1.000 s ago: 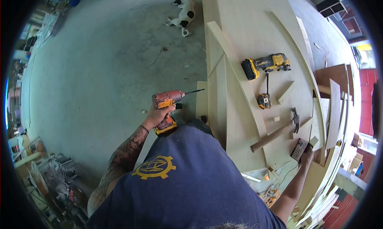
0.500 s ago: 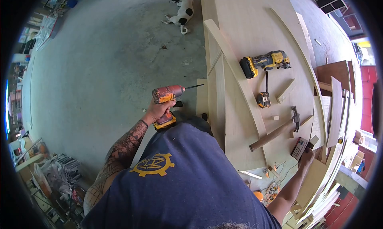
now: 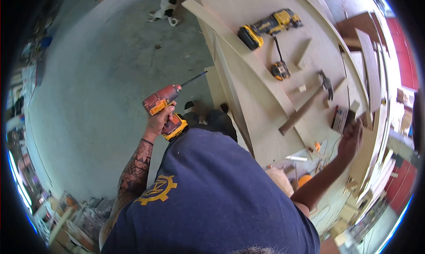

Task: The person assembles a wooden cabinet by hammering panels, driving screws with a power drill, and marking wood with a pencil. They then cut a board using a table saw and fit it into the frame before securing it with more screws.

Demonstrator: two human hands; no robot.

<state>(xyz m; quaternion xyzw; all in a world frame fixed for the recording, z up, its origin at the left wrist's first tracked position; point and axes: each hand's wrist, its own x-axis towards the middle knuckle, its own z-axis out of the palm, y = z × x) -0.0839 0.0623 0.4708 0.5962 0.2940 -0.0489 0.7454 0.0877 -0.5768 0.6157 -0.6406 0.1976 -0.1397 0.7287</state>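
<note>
My left hand (image 3: pixel 157 122) is wrapped round the grip of a red and yellow cordless impact driver (image 3: pixel 161 98). Its long dark bit points up and to the right, above the floor. At the right side of the wooden workpiece, my right hand (image 3: pixel 351 140) is just beside a small screw box (image 3: pixel 339 118). The fingers of that hand are bunched together, and whatever they may pinch is too small to make out. A claw hammer (image 3: pixel 304 109) with a wooden handle lies to the left of the box.
On the plywood (image 3: pixel 265 103) lie a yellow multi-tool (image 3: pixel 271 27), a tape measure (image 3: pixel 280 71), a small wood block (image 3: pixel 302 89) and long strips (image 3: pixel 248 55). A dog (image 3: pixel 166 8) lies on the floor beyond. Stacked boards (image 3: pixel 369 72) stand at the right.
My right hand has drawn back from the screw box, its fingers now bunched. My view has turned and shifted, so the table things appear higher and tilted. The left hand still holds the impact driver.
</note>
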